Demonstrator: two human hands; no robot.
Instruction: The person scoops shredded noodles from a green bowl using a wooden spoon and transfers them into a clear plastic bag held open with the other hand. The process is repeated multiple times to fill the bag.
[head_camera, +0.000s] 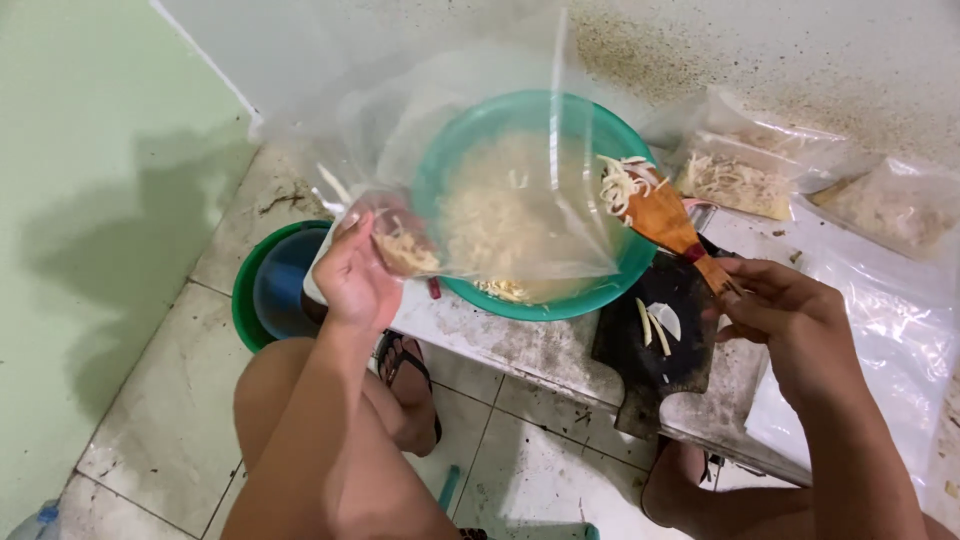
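Note:
My left hand (352, 278) holds a clear plastic bag (470, 150) up by its lower corner, with a little pale shredded food in that corner. The bag hangs in front of a green bowl (600, 130) full of the same shredded food. My right hand (785, 315) grips the handle of a wooden spatula (668, 222). A small heap of shreds lies on the spatula's blade, right at the bag's open edge above the bowl's right rim.
Filled clear bags (740, 170) of shreds lie at the back right of the low tiled ledge (520, 345). A dark cutting board (660, 365) with a few slices sits under my right hand. A green and a blue basin (262, 290) stand nested on the floor at left. My knees are below.

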